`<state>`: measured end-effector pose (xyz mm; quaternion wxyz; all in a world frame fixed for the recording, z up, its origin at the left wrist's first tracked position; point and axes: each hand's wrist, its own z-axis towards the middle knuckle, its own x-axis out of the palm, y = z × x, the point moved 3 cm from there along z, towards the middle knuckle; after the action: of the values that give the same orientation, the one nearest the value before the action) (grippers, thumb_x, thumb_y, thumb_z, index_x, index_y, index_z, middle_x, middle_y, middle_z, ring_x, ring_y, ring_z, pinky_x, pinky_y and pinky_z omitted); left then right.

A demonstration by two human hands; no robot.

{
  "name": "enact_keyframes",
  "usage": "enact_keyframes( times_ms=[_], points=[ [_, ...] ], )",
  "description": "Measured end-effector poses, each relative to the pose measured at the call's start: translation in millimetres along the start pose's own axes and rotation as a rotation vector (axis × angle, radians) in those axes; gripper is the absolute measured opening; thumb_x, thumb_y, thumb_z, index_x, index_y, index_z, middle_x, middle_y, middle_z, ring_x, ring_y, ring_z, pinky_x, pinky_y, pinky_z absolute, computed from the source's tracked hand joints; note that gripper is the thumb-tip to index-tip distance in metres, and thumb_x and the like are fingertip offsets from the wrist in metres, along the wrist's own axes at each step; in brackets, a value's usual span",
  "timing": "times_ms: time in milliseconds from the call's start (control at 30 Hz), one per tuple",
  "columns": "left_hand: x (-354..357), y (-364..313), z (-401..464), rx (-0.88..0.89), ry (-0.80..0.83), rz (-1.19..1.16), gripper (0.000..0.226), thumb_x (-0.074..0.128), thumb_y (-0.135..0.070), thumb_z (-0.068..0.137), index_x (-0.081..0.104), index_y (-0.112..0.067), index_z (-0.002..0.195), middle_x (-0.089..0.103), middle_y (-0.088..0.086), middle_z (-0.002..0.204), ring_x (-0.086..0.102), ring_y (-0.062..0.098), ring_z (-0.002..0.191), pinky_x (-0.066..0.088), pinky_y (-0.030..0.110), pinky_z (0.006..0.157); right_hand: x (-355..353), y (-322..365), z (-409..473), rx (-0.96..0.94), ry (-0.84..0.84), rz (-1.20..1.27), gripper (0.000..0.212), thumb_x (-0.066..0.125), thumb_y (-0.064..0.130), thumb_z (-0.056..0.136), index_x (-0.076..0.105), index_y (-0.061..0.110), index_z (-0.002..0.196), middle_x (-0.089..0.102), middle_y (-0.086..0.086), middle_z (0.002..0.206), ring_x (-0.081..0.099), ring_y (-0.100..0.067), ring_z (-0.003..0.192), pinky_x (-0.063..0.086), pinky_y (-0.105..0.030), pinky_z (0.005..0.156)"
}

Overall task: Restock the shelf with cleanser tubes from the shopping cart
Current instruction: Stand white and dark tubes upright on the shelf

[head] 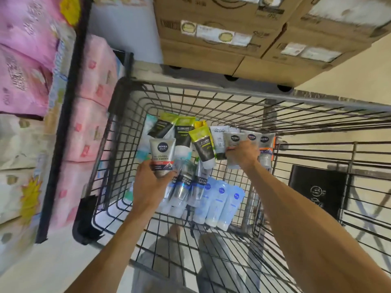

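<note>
Your left hand (149, 187) is wrapped around a grey cleanser tube (162, 157), holding it upright above the wire shopping cart (211, 96). Your right hand (243, 154) reaches deeper in, fingers curled over a row of grey tubes (251, 137) leaning on the cart's right wall; whether it truly clamps one, you cannot tell. Between your hands lie green-and-black tubes (202, 144), and nearer you pale blue tubes (222, 201). Pink packs (93, 102) stand left of the cart, cardboard boxes (232, 28) beyond it.

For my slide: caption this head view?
Both hands reach into the cart: left hand holds a grey tube, right hand grasps another.
</note>
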<state>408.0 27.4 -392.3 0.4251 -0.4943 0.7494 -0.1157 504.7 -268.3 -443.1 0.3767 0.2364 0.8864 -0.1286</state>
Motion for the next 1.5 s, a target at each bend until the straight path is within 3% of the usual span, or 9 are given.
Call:
enact_keyframes(
  times_ms=[200, 367, 567, 633, 767, 1033, 1167, 1267, 1500],
  points=[
    [1.2, 0.3, -11.7, -0.006, -0.016, 0.029, 0.064, 0.077, -0.071, 0.065, 0.06, -0.036, 0.115, 0.068, -0.008, 0.107, 0.071, 0.006, 0.082, 0.062, 0.04, 0.069, 56.0, -50.4, 45.7, 0.042, 0.128, 0.375, 0.082, 0.059, 0.07, 0.056, 0.056, 0.026, 0.126, 0.069, -0.013, 0.116, 0.066, -0.033, 0.105, 0.057, -0.055, 0.093],
    [-5.2, -23.7, -48.9, 0.011, -0.02, -0.032, 0.05, 0.083, -0.042, 0.077, 0.062, -0.028, 0.121, 0.065, -0.003, 0.111, 0.068, 0.007, 0.087, 0.057, 0.029, 0.072, -9.5, -36.6, -79.5, -0.05, 0.414, 0.517, 0.017, 0.076, 0.016, 0.09, 0.065, 0.015, 0.103, 0.065, 0.002, 0.089, 0.059, -0.007, 0.07, 0.047, -0.013, 0.05],
    [-12.8, -41.2, -109.1, 0.041, -0.099, -0.093, 0.048, 0.078, -0.053, 0.073, 0.064, -0.038, 0.116, 0.066, -0.009, 0.111, 0.068, 0.004, 0.095, 0.062, 0.041, 0.082, -10.7, -50.7, -122.5, -0.263, 0.436, 0.505, 0.021, 0.06, 0.001, 0.097, 0.053, 0.013, 0.081, 0.057, -0.007, 0.06, 0.054, -0.019, 0.05, 0.043, -0.026, 0.05],
    [-15.0, -46.6, -134.6, 0.035, -0.147, -0.135, 0.049, 0.079, -0.055, 0.071, 0.063, -0.041, 0.115, 0.067, -0.009, 0.112, 0.068, 0.006, 0.098, 0.061, 0.043, 0.084, -20.9, -53.0, -146.5, -0.335, 0.393, 0.581, 0.012, 0.071, 0.005, 0.091, 0.064, 0.014, 0.096, 0.074, -0.009, 0.082, 0.067, -0.019, 0.07, 0.053, -0.027, 0.064],
    [-27.3, -63.5, -197.3, 0.051, -0.309, -0.189, 0.045, 0.077, -0.051, 0.076, 0.06, -0.04, 0.116, 0.062, -0.006, 0.115, 0.064, 0.015, 0.103, 0.059, 0.049, 0.086, -55.7, -54.4, -202.6, -0.445, 0.324, 0.709, 0.049, 0.084, 0.015, 0.082, 0.053, 0.013, 0.12, 0.071, -0.001, 0.099, 0.068, -0.013, 0.086, 0.054, -0.031, 0.076],
    [-76.1, -50.0, -324.8, -0.084, -0.686, -0.395, 0.051, 0.083, -0.039, 0.078, 0.06, -0.032, 0.123, 0.058, -0.007, 0.118, 0.064, 0.016, 0.108, 0.058, 0.046, 0.092, -102.3, -23.2, -339.6, -0.825, 0.349, 0.637, 0.033, 0.078, 0.009, 0.089, 0.052, 0.027, 0.096, 0.067, 0.001, 0.093, 0.063, -0.014, 0.079, 0.052, -0.03, 0.071],
    [-92.1, -17.7, -389.1, -0.135, -0.857, -0.477, 0.045, 0.081, -0.037, 0.077, 0.053, -0.045, 0.111, 0.055, -0.009, 0.105, 0.068, 0.022, 0.095, 0.061, 0.049, 0.08, -83.8, -4.6, -405.3, -0.974, 0.378, 0.547, 0.029, 0.083, 0.004, 0.082, 0.057, 0.016, 0.086, 0.068, -0.021, 0.084, 0.06, -0.02, 0.073, 0.051, -0.034, 0.065],
    [-98.8, 17.1, -443.0, -0.167, -0.985, -0.547, 0.032, 0.076, -0.037, 0.073, 0.059, -0.04, 0.1, 0.059, -0.004, 0.099, 0.07, 0.024, 0.086, 0.061, 0.046, 0.071, -47.3, 7.0, -448.8, -1.085, 0.421, 0.45, 0.034, 0.085, 0.015, 0.076, 0.057, 0.025, 0.092, 0.071, -0.012, 0.086, 0.068, -0.03, 0.074, 0.057, -0.046, 0.066],
    [-98.1, 115.0, -589.6, -0.269, -1.266, -0.651, 0.019, 0.074, -0.017, 0.071, 0.061, -0.025, 0.084, 0.064, 0.0, 0.073, 0.062, 0.014, 0.064, 0.054, 0.045, 0.056, 36.2, -7.1, -595.2, -1.382, 0.57, 0.172, 0.024, 0.083, 0.02, 0.076, 0.066, 0.012, 0.091, 0.072, -0.007, 0.077, 0.067, -0.017, 0.067, 0.052, -0.034, 0.055]
  ],
)
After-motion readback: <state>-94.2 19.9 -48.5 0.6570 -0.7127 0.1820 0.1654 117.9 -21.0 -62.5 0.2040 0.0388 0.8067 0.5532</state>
